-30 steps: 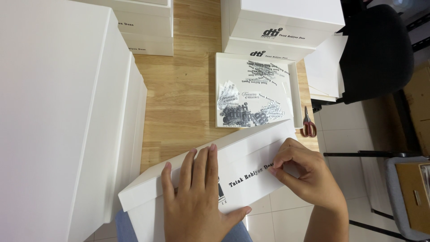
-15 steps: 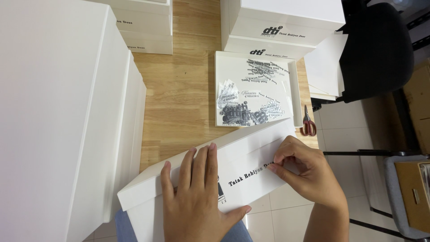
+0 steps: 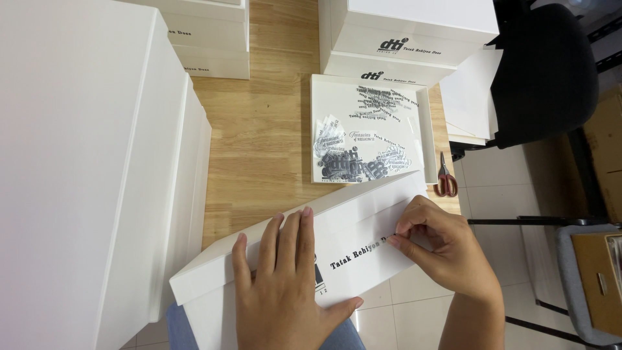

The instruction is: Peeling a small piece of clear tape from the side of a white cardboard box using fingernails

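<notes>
**Two hands on a white box**

Nearest, the white box [image 3: 350, 253] is pressed flat by the left hand [image 3: 285, 291], fingers together. A label strip is pinched by the right hand [image 3: 440, 249]. Light, stiff card; edges are judged best gripped. Farther off, a tray of stickers [image 3: 369, 133] and scissors [image 3: 444, 178] are seen.

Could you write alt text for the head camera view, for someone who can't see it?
Seen from above, a left hand lies flat on a white box while the right hand pinches at black lettering on its side. Behind, on a wooden table, sit a tray of stickers, red scissors and stacked white boxes.
</notes>
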